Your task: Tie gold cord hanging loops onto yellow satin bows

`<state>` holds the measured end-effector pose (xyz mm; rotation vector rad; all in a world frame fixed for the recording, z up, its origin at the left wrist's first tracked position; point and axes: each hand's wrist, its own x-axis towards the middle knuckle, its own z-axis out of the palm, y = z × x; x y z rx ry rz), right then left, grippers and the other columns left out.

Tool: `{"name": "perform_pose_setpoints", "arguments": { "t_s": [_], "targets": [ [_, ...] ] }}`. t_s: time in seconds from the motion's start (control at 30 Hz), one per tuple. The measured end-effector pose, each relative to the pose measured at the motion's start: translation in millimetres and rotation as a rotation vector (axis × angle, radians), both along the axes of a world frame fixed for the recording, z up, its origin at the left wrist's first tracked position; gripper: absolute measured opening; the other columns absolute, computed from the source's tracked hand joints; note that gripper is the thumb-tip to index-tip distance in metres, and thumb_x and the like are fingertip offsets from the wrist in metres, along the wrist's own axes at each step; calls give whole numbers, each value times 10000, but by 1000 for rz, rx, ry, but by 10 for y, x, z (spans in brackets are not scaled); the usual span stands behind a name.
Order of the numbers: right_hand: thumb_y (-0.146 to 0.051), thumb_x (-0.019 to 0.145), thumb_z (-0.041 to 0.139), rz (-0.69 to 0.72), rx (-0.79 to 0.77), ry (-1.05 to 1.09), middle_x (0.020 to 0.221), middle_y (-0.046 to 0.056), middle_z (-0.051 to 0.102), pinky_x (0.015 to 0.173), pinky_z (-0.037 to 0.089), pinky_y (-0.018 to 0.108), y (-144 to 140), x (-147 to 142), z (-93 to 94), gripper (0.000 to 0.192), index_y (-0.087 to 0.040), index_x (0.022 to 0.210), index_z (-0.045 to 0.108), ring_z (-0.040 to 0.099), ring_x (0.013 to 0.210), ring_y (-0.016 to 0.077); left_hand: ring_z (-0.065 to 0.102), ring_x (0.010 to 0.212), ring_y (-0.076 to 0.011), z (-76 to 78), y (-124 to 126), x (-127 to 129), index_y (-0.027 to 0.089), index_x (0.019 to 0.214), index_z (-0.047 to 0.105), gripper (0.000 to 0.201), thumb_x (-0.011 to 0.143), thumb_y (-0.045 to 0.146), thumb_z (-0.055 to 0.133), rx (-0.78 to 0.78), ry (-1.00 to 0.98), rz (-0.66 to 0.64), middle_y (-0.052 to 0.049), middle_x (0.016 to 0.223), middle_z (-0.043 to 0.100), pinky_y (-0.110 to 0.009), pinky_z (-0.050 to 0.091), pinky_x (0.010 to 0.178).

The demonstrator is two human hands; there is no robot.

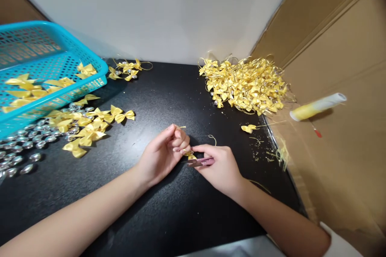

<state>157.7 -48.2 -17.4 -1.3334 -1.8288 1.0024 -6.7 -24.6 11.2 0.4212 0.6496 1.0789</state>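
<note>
My left hand (169, 142) is closed, fingers curled in, over the middle of the black table. Its fingertips pinch a small yellow ribbon bow (190, 155) with gold cord, mostly hidden by the fingers. Close beside it, my right hand (221, 164) is closed round small pink-handled thread snips (201, 162), whose blades lie by the bow. The fingertips of both hands nearly meet there. A loop of thin gold cord (212, 139) rises just behind my right hand.
On the left stands a blue plastic basket (90, 54) holding yellow bows. In front lie loose bows (90, 133) and silver beads (28, 144). Corded bows are heaped (244, 84) at the back right. One bow (249, 129), cord scraps (282, 154) and a yellow-white tube (318, 107) lie right.
</note>
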Motion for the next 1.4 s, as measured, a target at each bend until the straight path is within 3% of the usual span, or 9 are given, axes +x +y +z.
{"name": "perform_pose_setpoints", "arguments": {
  "t_s": [0.23, 0.5, 0.8, 0.9, 1.0, 1.07, 1.13, 1.27, 1.4],
  "targets": [
    [-110, 711, 616, 60, 179, -194, 644, -33, 716, 568, 409, 226, -4, -15, -12, 154, -232, 743, 704, 615, 547, 118, 307, 488, -83, 7, 17, -17, 161, 619, 562, 276, 867, 277, 600, -75, -96, 15, 72, 546, 185, -194, 412, 510],
    [-102, 630, 634, 2, 261, -268, 636, -64, 719, 588, 420, 229, -25, -18, -50, 153, -237, 699, 654, 625, 536, 126, 133, 390, -80, 134, 170, -165, 167, 586, 516, 457, 988, 227, 306, -176, 33, 213, 89, 507, 109, -180, 267, 377],
    [-57, 630, 590, -16, 317, -207, 630, -71, 716, 573, 422, 214, -24, 9, -58, 169, -222, 646, 621, 598, 507, 104, 140, 354, -66, 165, 371, -435, 191, 624, 471, 354, 963, 283, 424, -29, 267, 324, 99, 453, 216, -187, 225, 367],
    [-57, 667, 584, -13, 342, -156, 619, -70, 710, 564, 426, 209, -25, 9, -72, 167, -217, 669, 633, 594, 498, 94, 254, 395, -73, 23, 412, -515, 194, 634, 520, 293, 879, 350, 560, 186, 549, 278, 86, 476, 272, -202, 308, 431],
    [-79, 744, 607, -30, 429, -117, 624, -59, 714, 570, 431, 217, -22, 6, -72, 139, -207, 717, 654, 599, 495, 88, 574, 715, -188, -96, 385, -506, 198, 771, 653, 212, 819, 397, 596, 501, 1196, 203, -15, 684, 589, -333, 475, 728],
    [-107, 801, 629, -47, 505, -101, 638, -46, 719, 566, 423, 226, -17, 15, -52, 107, -197, 755, 661, 600, 498, 82, 535, 1112, -319, -106, 320, -463, 191, 1002, 666, 305, 792, 404, 604, 670, 1588, 215, -105, 1084, 639, -495, 387, 977],
    [-133, 840, 641, -53, 574, -103, 627, -38, 709, 552, 404, 236, -11, 39, -18, 78, -189, 794, 668, 594, 497, 80, 459, 1217, -364, -64, 227, -412, 169, 1117, 609, 412, 783, 410, 604, 783, 1728, 274, -151, 1225, 567, -557, 339, 1013],
    [-140, 862, 645, -33, 690, -154, 540, -44, 641, 529, 374, 256, -5, 103, 35, 57, -171, 873, 691, 544, 457, 82, 602, 734, -177, 29, 42, -321, 175, 881, 591, 172, 817, 332, 624, 923, 1340, -24, -27, 786, 631, -317, 494, 700],
    [-142, 866, 645, 5, 723, -168, 527, -45, 625, 516, 363, 266, -10, 126, 18, 67, -163, 906, 694, 522, 440, 83, 629, 715, -131, -2, -41, -227, 169, 914, 625, 150, 816, 271, 675, 738, 974, -238, -20, 819, 691, -246, 517, 679]
  ]
}}
